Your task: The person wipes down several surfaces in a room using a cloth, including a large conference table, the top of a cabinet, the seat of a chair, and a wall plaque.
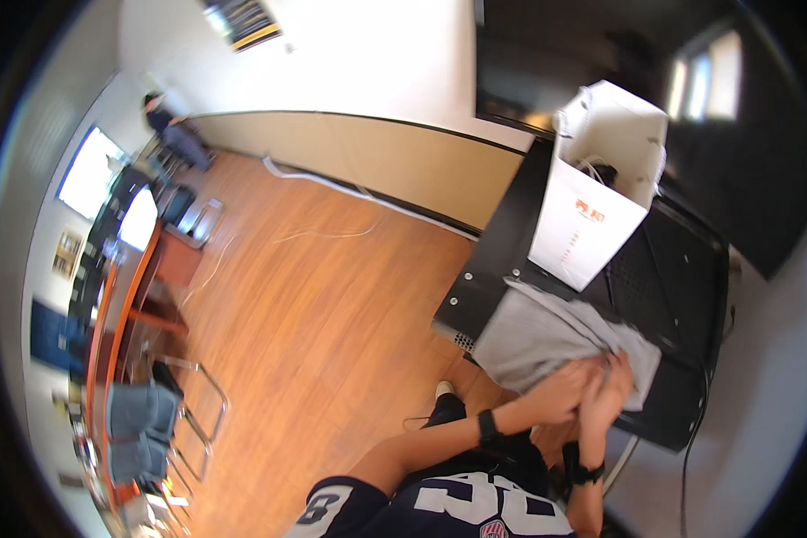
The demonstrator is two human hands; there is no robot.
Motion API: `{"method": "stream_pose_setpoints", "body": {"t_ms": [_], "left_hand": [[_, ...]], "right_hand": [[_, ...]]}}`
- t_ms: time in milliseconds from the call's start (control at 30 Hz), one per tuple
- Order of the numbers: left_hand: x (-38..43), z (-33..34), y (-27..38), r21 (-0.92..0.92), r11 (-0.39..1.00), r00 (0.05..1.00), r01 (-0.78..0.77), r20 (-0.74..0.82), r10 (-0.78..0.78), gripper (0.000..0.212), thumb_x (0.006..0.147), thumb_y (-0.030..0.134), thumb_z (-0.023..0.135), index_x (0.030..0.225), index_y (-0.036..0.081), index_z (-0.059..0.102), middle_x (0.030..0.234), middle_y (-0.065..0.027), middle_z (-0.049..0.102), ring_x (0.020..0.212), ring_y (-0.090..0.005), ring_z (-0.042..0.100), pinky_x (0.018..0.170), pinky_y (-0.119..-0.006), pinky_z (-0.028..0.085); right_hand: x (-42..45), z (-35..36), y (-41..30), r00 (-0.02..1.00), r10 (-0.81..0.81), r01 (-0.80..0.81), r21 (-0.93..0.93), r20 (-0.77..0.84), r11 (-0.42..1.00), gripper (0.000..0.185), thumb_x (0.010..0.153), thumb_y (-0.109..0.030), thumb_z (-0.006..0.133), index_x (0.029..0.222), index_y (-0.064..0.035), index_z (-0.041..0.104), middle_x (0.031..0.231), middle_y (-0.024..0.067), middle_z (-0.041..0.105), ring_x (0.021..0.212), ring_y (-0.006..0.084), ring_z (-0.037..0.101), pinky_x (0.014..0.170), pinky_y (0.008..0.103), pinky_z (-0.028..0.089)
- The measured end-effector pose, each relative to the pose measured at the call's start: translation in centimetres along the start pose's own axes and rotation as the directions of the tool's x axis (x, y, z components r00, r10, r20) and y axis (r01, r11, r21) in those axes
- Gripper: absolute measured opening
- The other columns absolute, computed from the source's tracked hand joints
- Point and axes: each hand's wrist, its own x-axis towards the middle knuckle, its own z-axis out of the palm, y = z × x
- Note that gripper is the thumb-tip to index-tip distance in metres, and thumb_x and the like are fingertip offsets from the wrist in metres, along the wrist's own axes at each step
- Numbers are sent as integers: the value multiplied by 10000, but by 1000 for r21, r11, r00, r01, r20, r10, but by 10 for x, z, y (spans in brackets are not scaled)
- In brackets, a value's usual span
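A light grey cloth, perhaps a garment, lies spread and wrinkled over the near part of a black metal cabinet top. Both hands are at its near edge, close together and partly overlapping. My left hand reaches in from the left and pinches the fabric. Beside it, my right hand has its fingers on the same gathered folds. The fingertips are slightly blurred and partly hidden by each other. Beyond the cloth stands a white paper bag with red writing, its top open and a dark item with a pale cord inside.
A large black screen rises behind the bag. A dark cable hangs at the cabinet's right side. Wooden floor extends left, with loose cables, blue-grey chairs and a long table. Another person is by the far wall.
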Motion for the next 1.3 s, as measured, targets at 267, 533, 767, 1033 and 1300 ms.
{"method": "stream_pose_setpoints", "body": {"t_ms": [267,533,767,1033,1300], "left_hand": [[-107,-125,-47,187,921,939,340,-12,-344,644,709,197,645,1244,-38,376,1257,-230,414,1145,-388,394,947,-449,303],[-159,-167,-90,102,913,908,394,-197,-369,584,774,110,589,1254,-80,316,1277,-266,363,1189,-411,338,982,-452,288],[-152,-158,-76,-68,907,886,415,-196,-420,569,792,91,563,1276,-57,303,1302,-266,329,1188,-418,332,971,-460,298],[-137,-146,-38,412,817,915,403,-193,-354,578,814,141,538,1289,-66,283,1370,-254,241,1246,-464,226,1003,-495,257],[-103,-86,33,655,586,826,476,-106,-553,628,764,168,595,1301,-8,322,1407,-206,206,1258,-496,154,1013,-504,239]], "right_hand": [[5,98,-146,983,-146,134,105,110,985,335,733,-172,549,1009,19,537,1187,198,486,1166,343,410,993,496,272],[7,139,-216,972,-208,197,106,112,975,328,765,-251,539,968,7,521,1198,190,463,1177,336,378,989,490,268],[4,136,-206,970,-230,214,165,81,963,344,756,-244,555,997,1,531,1197,178,468,1175,343,381,991,481,275],[7,127,-174,919,-390,333,409,63,850,301,755,-181,573,1002,-13,533,1080,140,505,1117,303,438,993,430,300],[-2,72,-100,876,-479,350,615,53,707,212,696,-124,607,888,-50,558,937,80,547,941,281,492,846,372,390]]}}
